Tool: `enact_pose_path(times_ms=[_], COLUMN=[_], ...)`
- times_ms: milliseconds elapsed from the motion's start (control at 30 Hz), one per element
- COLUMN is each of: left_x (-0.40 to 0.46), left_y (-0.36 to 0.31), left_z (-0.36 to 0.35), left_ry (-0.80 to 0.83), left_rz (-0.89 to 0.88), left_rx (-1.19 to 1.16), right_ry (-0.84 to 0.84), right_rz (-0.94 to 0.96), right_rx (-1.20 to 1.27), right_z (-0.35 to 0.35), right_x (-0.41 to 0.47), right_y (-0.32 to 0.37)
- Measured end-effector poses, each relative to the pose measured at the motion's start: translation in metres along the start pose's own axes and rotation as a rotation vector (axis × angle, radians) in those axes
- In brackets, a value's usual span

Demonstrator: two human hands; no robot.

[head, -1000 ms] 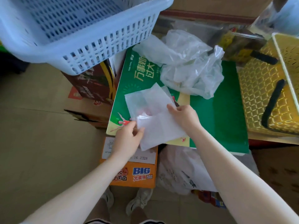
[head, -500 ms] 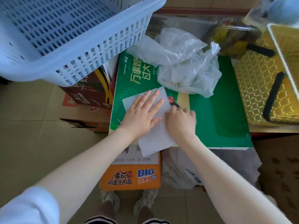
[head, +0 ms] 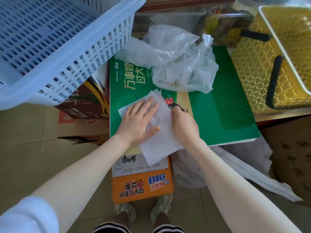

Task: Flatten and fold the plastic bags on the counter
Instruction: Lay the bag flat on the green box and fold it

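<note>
Now the left hand [head: 139, 121] lies flat, fingers straight and spread, palm pressing down on the folded white plastic bag [head: 158, 142] that sits on the green printed box [head: 218, 115]. Both forearms reach in from below, angled toward each other. Just right of that palm, the right hand [head: 183, 126] is knuckles-up, fingers curled, pinching the bag's right edge. Beyond both hands, further up the box, a crumpled heap of clear plastic bags [head: 176, 61] waits. The bag's near corner overhangs the box edge, above the orange noodle carton [head: 143, 187].
</note>
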State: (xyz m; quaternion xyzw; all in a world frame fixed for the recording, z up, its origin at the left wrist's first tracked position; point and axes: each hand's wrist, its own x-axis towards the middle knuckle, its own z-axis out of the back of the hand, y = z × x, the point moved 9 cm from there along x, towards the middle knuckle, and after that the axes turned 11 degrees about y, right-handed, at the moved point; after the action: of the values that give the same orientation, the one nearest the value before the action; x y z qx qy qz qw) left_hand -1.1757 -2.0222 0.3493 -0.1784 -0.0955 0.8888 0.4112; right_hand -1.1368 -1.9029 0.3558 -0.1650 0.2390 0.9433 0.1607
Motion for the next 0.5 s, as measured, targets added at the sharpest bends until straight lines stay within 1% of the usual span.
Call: enact_pose_path(times_ms=[33, 100, 233, 333, 400, 467, 500], left_x=[-0.001, 0.001, 0.004, 0.005, 0.004, 0.003, 0.002], left_y=[-0.001, 0.0, 0.007, 0.007, 0.008, 0.008, 0.007], left_z=[-0.001, -0.006, -0.014, -0.019, -0.018, -0.017, -0.016], left_ry=[0.019, 0.071, 0.118, 0.138, 0.124, 0.114, 0.109], left_rz=[-0.012, -0.005, 0.046, 0.044, 0.058, 0.062, 0.056], left_rx=[0.01, 0.046, 0.096, 0.131, 0.15, 0.178, 0.193], right_ry=[-0.005, -0.035, -0.031, -0.138, -0.182, -0.071, -0.012], right_rz=[-0.003, 0.031, 0.077, 0.096, 0.221, 0.4, 0.448], right_rx=[0.011, -0.043, -0.27, -0.329, -0.366, -0.396, -0.416], right_z=[0.0, 0.003, -0.002, 0.01, 0.008, -0.017, -0.03], right_x=[0.003, 0.005, 0.003, -0.004, -0.013, -0.021, -0.024], right_y=[-0.001, 0.003, 0.012, 0.016, 0.03, 0.039, 0.038])
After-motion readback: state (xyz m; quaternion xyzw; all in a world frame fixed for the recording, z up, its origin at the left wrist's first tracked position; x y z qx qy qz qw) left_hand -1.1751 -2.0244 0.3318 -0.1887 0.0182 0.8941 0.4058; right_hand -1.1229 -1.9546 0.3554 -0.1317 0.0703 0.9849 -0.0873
